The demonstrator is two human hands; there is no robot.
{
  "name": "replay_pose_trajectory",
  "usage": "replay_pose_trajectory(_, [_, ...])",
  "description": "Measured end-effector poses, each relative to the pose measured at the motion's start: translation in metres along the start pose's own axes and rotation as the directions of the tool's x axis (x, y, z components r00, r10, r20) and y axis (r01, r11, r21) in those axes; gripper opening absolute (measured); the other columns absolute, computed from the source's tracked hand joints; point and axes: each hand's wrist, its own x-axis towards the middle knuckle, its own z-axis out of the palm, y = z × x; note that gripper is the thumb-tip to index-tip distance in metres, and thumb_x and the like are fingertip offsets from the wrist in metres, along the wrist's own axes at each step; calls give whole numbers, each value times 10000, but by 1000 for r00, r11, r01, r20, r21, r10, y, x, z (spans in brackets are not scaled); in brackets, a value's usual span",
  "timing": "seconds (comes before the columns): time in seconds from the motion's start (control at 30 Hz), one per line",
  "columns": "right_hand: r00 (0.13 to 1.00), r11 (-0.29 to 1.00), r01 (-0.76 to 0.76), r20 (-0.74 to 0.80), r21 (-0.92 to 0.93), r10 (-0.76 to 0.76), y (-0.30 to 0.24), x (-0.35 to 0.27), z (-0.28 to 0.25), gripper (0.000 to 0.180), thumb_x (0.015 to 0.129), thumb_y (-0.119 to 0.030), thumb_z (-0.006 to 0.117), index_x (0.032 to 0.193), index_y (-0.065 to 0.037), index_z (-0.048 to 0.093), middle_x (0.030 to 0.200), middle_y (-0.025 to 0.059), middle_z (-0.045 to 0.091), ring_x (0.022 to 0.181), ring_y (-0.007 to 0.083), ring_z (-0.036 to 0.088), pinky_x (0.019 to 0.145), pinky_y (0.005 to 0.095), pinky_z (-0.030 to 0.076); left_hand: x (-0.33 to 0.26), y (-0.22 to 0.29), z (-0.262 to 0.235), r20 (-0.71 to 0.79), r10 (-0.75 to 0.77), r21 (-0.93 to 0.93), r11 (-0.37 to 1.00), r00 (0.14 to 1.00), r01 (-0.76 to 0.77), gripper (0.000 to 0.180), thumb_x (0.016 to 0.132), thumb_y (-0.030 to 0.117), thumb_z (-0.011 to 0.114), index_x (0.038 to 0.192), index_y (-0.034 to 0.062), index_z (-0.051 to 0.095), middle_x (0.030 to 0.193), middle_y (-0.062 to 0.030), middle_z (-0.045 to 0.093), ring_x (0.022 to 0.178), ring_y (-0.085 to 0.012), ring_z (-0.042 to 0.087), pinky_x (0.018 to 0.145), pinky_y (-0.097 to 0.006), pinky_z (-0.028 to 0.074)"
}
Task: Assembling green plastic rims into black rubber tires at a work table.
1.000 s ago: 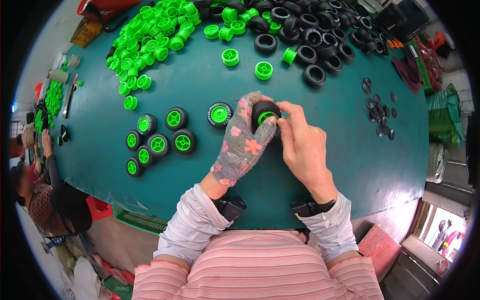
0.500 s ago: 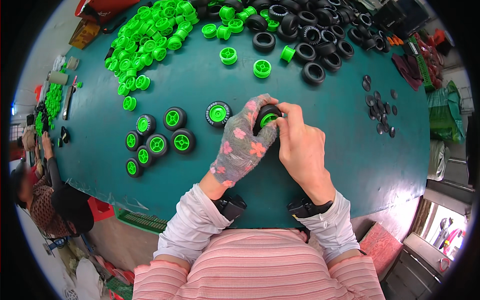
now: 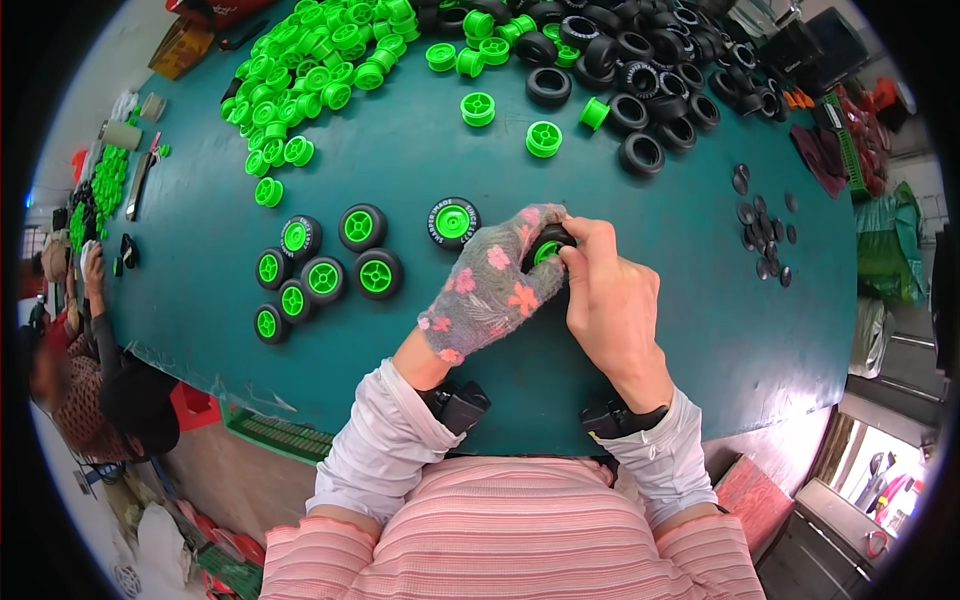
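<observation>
- Black toy tyre with green hub (image 3: 546, 246) sits gripped between both hands above the teal table (image 3: 420, 160).
- Gloved left hand (image 3: 490, 290) cups it.
- Bare right hand (image 3: 612, 300) pinches its rim.
- Finished wheels (image 3: 330, 265) lie left.

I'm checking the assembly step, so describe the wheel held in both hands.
The wheel is a black rubber-looking tyre around a bright green plastic-looking hub. Only part of it shows. It is held just above the teal table, gripped between the gloved left hand and the bare right hand, whose fingertips press its rim.
</observation>
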Motion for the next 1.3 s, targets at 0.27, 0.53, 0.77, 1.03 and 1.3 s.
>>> replay_pose_trajectory(0.27, [957,947,285,-1,-145,-289,10,2,-4,381,759,8,619,1136,-8,568,615,44,551,567,205,612,530,349,481,3,6,-8,142,-26,18,1000,990,24,359,878,50,697,1212,-9,578,1014,-155,679,916,-308,677,832,-345,533])
replay_pose_trajectory(0.53, [930,930,363,-81,51,-358,21,3,-9,365,806,-21,652,1165,-39,591,717,42,627,548,203,586,527,334,478,-1,6,-8,133,-98,-143,983,986,117,351,935,72,666,1266,19,563,1020,-91,677,893,-210,668,801,-319,537])
replay_pose_trajectory(0.77, [991,922,-107,-40,373,131,17,5,-9,490,775,-145,841,1201,-64,612,905,26,609,579,138,486,557,275,410,4,20,-4,110,-292,-810,528,950,256,464,1038,174,532,1467,34,419,1283,-94,595,1097,-163,649,843,-270,572])
replay_pose_trajectory(1.03, [949,656,-267,75,706,306,23,6,-8,277,883,-27,702,1152,-19,641,940,12,639,666,66,534,607,246,424,3,11,-8,50,-349,-524,788,936,323,507,976,137,648,1425,1,454,1246,-95,602,1041,-152,645,795,-274,567])
replay_pose_trajectory(1.3, [838,290,-505,381,813,391,30,8,-20,213,975,-137,649,1144,-8,643,947,7,663,645,27,504,542,207,378,5,14,-7,2,-381,-600,739,925,306,390,956,90,662,1316,-17,553,1208,-107,617,996,-162,652,766,-295,597])
